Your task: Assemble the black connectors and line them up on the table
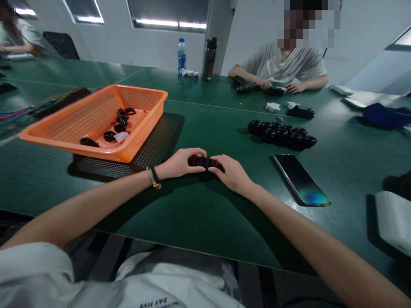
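Between my two hands, low over the green table (180, 214), is a black round plastic part (205, 162). My left hand (184, 162) curls its thumb and fingers around the left side of the part. From the other side, my right hand (230, 170) grips it in the same way. The fingers hide much of it, so its full shape cannot be made out. Left of my hands stands an orange perforated basket (144, 128), with several black ring-like parts (120, 127) inside. A cluster of black rounded parts (282, 133) sits to the right, beyond my right hand.
A phone (300, 179) lies right of my right forearm, and a white object (393, 220) is at the right edge. Across the table a person (282, 64) sits near a power drill (245, 84). A water bottle (181, 55) and dark flask (209, 60) stand at the back.
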The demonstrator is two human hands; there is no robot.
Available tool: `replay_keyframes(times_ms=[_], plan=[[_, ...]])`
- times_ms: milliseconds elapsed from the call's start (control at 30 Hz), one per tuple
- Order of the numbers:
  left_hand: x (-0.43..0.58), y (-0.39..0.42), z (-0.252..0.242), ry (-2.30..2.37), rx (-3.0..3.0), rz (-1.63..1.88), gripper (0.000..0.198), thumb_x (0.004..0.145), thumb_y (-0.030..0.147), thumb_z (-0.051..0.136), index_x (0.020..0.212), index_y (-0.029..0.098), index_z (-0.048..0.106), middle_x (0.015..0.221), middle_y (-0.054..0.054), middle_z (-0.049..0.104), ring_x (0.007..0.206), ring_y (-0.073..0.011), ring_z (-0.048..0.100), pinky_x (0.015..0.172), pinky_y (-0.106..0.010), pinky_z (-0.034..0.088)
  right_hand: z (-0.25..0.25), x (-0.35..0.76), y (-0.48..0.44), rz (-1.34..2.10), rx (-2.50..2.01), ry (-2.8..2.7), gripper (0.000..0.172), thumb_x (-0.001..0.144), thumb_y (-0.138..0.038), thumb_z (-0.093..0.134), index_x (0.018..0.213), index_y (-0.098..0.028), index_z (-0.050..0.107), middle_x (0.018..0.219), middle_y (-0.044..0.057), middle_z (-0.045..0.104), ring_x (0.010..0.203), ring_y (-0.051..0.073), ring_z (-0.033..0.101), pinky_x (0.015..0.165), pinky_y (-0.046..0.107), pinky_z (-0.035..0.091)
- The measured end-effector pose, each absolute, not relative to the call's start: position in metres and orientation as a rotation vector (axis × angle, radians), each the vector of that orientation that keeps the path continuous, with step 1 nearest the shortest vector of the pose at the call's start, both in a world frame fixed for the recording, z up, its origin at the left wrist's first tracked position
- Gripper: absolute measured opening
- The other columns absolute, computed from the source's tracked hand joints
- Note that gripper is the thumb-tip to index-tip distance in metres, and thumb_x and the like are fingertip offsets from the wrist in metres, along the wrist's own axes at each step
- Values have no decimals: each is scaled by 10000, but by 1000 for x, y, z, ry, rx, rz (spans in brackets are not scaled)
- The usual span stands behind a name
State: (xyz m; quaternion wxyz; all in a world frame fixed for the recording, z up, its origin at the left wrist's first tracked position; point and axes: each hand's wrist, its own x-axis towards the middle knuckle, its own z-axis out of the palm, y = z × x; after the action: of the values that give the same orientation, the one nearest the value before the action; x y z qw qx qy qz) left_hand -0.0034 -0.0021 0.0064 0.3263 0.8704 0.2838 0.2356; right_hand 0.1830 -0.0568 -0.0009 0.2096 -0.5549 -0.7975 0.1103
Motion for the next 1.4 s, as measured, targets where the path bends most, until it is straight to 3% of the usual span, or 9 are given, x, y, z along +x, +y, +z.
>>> replay_keyframes(times_ms=[533,900,1400], plan=[[-3,-4,9,750,2277,594,277,717,274,641,954,157,558,775,15,551,667,-100,492,627,-209,397,0,182,-57,331,-1566,-2232,229,870,-260,457,986,-123,599,881,98,636,799,193,567,708,323,438],[-3,-4,8,729,2235,619,268,725,266,628,954,157,541,733,26,541,666,-101,504,632,-212,400,-4,185,-58,378,-1360,-2115,240,759,-180,573,996,-175,534,887,63,617,807,189,573,741,349,466],[-3,-5,10,741,2234,607,270,712,264,640,937,154,539,735,29,531,643,-93,484,610,-202,385,-3,184,-57,364,-1446,-2143,184,795,-203,562,977,-174,557,855,59,619,771,188,570,711,343,460]])
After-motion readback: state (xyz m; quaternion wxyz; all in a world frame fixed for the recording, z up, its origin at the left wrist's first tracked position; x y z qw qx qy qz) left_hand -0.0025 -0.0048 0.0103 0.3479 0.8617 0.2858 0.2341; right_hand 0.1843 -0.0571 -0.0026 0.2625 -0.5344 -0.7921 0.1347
